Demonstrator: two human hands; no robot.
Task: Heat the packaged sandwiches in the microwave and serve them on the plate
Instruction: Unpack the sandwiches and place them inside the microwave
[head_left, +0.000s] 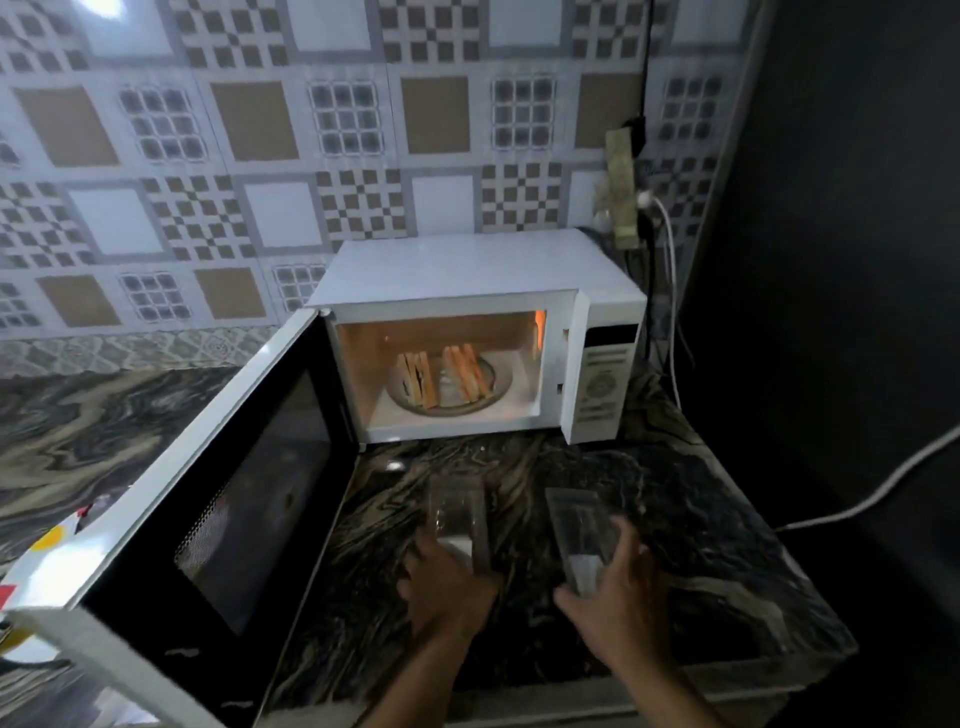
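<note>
Sandwiches (444, 376) inside open microwave (597, 364); hands (447, 582) (618, 587) each gripping clear wrapper (460, 512) (579, 535).

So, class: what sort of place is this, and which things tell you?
Most likely a home kitchen: a white microwave stands open on a marbled stone counter, patterned wall tiles run behind it, and sandwiches sit inside.

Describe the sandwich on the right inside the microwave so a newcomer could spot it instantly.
Find the white microwave against the tiled wall, its door swung open to the left and its cavity lit orange. On the round turntable stand two sandwiches on edge; the right sandwich is nearer the control panel. It shows pale orange layers, while the left sandwich has a dark filling.
</note>
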